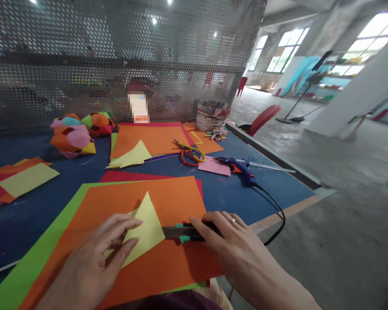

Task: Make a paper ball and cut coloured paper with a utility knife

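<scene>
My left hand is closed on a pale yellow folded paper triangle, thumb in front and fingers toward its upper left edge. The triangle's point faces away from me. My right hand grips a slim black stapler with teal parts, and its front end meets the triangle's right corner. My palm and fingers hide the rear of the stapler. Beneath both hands lies a large orange sheet, with a green sheet and a red one showing at its edges.
Beyond lie more yellow paper pieces, scissors, a pink card and a blue glue gun with a cord. Paper balls and coloured cards occupy the left. A woven basket stands by a perforated screen.
</scene>
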### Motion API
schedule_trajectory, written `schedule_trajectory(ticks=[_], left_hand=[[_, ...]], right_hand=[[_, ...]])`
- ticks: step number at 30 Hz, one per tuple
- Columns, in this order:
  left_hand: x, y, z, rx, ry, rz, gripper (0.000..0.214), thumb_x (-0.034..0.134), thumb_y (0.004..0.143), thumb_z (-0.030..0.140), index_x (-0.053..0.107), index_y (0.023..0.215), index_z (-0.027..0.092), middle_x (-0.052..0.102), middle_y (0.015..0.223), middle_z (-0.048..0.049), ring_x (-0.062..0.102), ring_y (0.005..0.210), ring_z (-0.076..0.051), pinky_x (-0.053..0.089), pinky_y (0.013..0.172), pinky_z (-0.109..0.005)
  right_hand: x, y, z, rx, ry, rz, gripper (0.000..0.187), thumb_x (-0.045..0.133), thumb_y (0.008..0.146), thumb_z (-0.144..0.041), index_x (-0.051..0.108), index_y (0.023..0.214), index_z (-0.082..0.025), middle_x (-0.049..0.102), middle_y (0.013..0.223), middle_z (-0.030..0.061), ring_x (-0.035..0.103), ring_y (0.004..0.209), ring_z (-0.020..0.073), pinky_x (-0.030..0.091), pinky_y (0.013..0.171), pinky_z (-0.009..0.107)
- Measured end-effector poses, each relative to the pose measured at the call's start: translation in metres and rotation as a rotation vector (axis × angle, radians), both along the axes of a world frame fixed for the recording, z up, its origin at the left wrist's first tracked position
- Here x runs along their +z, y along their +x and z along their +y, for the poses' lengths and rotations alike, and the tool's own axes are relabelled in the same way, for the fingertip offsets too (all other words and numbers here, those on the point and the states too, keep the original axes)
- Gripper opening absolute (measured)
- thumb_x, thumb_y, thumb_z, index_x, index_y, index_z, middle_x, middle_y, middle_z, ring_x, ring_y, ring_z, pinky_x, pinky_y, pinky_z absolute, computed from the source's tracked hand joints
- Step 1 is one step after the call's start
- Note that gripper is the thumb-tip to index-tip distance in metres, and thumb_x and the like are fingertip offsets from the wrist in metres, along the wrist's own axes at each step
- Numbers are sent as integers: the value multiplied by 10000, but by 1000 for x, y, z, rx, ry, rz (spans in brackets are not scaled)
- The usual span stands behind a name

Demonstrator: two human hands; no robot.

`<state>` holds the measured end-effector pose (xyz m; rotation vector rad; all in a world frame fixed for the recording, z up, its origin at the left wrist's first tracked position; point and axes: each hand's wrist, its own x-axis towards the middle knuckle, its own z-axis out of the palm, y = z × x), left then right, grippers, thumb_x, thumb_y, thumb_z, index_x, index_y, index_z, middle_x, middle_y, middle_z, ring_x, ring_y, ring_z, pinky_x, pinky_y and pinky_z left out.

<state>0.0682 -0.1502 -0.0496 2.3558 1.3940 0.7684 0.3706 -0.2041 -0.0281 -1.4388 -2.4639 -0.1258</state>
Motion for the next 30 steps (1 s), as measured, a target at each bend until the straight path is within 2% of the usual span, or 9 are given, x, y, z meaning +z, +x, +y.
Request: schedule_trajectory(ticks=[4, 7, 11, 14, 18, 25, 30], left_hand=[[17, 5, 7, -28, 171, 99, 396, 485, 992, 588, 744, 1123, 319, 707, 1240, -53, 764, 993, -210, 644, 780, -274], [27, 8, 20, -141, 150, 180, 461, 398, 1025, 597, 702, 1263, 343, 627, 1437, -49, 678, 1233, -265, 610, 976, -420], [28, 9, 45, -464, -61, 297, 551, 285, 1058, 591, 517, 1490, 340, 447, 1618, -18, 339, 1541, -262, 349, 1233, -525], [22, 9, 55, -537, -175, 397, 592, 242, 1064, 598, 353, 1580, 331, 308, 1677, -3, 185, 1588, -262, 155, 1284, -580], [15, 10, 54, -533, -191, 455, 547, 205, 1081, 560, 301, 1588, 378, 215, 1702, 25, 131, 1598, -245, 86, 1288, -589], [14, 9, 54, -542, -153, 463, 537, 184, 1090, 511, 270, 1601, 372, 193, 1713, 24, 128, 1602, -224, 75, 1293, -548], [14, 9, 54, -542, -149, 478, 542, 180, 1088, 500, 277, 1603, 359, 202, 1711, 24, 145, 1600, -217, 84, 1295, -525]], right_hand=[[1, -1, -5, -15, -26, -46, 686, 509, 774, 88, 583, 1404, -174, 679, 1149, 112, 661, 925, 258, 566, 834, 417], [2, -3, -5, -16, -28, -95, 689, 511, 764, 91, 586, 1402, -160, 677, 1147, 118, 665, 921, 269, 572, 823, 435], [5, -5, -4, -10, -31, -126, 664, 517, 794, 86, 579, 1410, -155, 671, 1159, 124, 665, 943, 271, 570, 827, 441], [8, -6, -5, -4, -32, -157, 632, 528, 806, 85, 583, 1393, -143, 663, 1169, 129, 660, 947, 263, 562, 835, 436], [10, -11, -8, -5, -13, -222, 578, 577, 818, 64, 582, 1365, -122, 653, 1145, 135, 646, 932, 250, 541, 822, 409], [12, -18, -16, -19, -21, -291, 508, 562, 834, 61, 587, 1305, -128, 615, 1148, 134, 632, 959, 246, 514, 840, 400], [14, -20, -26, -42, -5, -318, 524, 572, 818, 64, 582, 1306, -129, 628, 1134, 122, 631, 906, 222, 513, 819, 378]])
